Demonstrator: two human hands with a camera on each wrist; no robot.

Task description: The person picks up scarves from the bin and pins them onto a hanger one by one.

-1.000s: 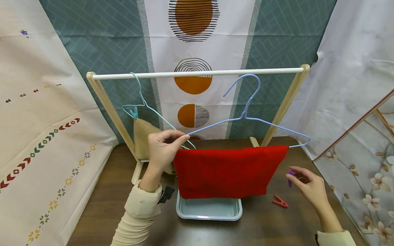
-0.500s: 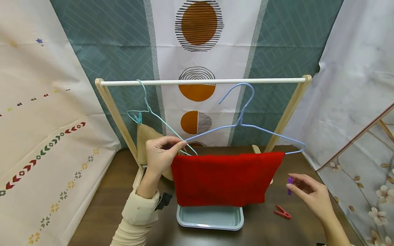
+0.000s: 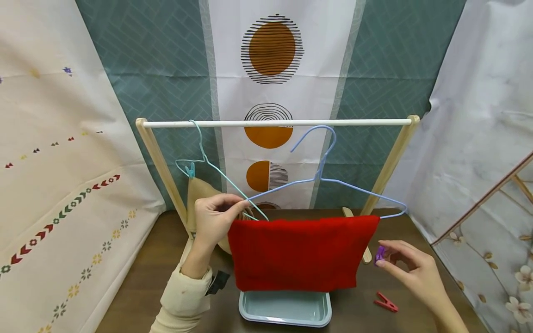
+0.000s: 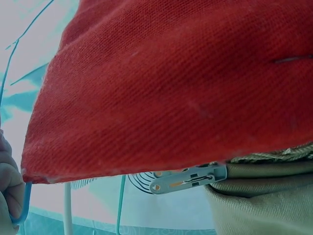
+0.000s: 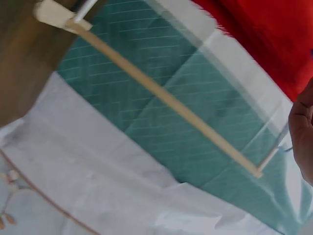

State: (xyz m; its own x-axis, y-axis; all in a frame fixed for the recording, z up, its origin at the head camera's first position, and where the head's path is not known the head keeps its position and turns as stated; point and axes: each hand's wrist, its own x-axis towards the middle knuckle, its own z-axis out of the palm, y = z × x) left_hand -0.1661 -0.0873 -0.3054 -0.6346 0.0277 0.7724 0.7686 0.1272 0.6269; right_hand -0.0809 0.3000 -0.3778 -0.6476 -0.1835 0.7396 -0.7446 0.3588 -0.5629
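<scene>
In the head view, my left hand [image 3: 214,219] pinches the left end of a blue clothes hanger [image 3: 319,175], whose hook stands in front of the rack bar. Over the hanger's lower bar drapes a red cloth [image 3: 301,254], folded and hanging down. To the right of the cloth, my right hand [image 3: 411,268] pinches a purple clothespin [image 3: 379,255] between thumb and fingers, apart from the cloth. A red clothespin [image 3: 386,302] lies on the table below that hand. The red cloth [image 4: 161,93] fills much of the left wrist view.
Behind stands a wooden rack with a white bar [image 3: 266,123]. At its left hangs a teal hanger [image 3: 202,150] with a beige cloth [image 3: 200,196] clipped by a teal clothespin [image 3: 190,169]. A grey-blue tray [image 3: 285,321] sits on the table under the red cloth.
The head view has tilted upward, so everything sits lower in it. My right hand has brought the purple clothespin leftward, closer to the cloth's right edge. The left hand keeps hold of the hanger.
</scene>
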